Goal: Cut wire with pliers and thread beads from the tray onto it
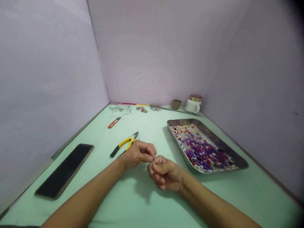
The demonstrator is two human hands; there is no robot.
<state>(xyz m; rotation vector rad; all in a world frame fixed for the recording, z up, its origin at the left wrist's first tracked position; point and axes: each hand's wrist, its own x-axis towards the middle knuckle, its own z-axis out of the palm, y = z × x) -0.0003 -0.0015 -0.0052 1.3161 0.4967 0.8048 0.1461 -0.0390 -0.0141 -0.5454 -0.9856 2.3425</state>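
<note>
My left hand [140, 154] is pinched at the fingertips, and a thin pale strand [139, 139] of wire or thread runs up from it. My right hand [166, 172] is closed too, thumb pressed against the forefinger. The fingertips of both hands meet over the green tabletop. Whatever small piece lies between the right fingers is hidden. Just behind my left hand are pliers [123, 143] with yellow and black handles, partly covered by that hand. Right of my hands stands a metal tray [177, 142] of loose beads [201, 150], mostly purple, red and white.
A dark phone [65, 171] lies at the left. Farther back are orange thread snips [114, 122], a heap of small metal pins [121, 109] and red-and-silver beaded pieces [142, 109]. A brown cup [176, 104] and a lidded white mug [193, 104] stand at the back right. Pale walls [154, 57] enclose the table.
</note>
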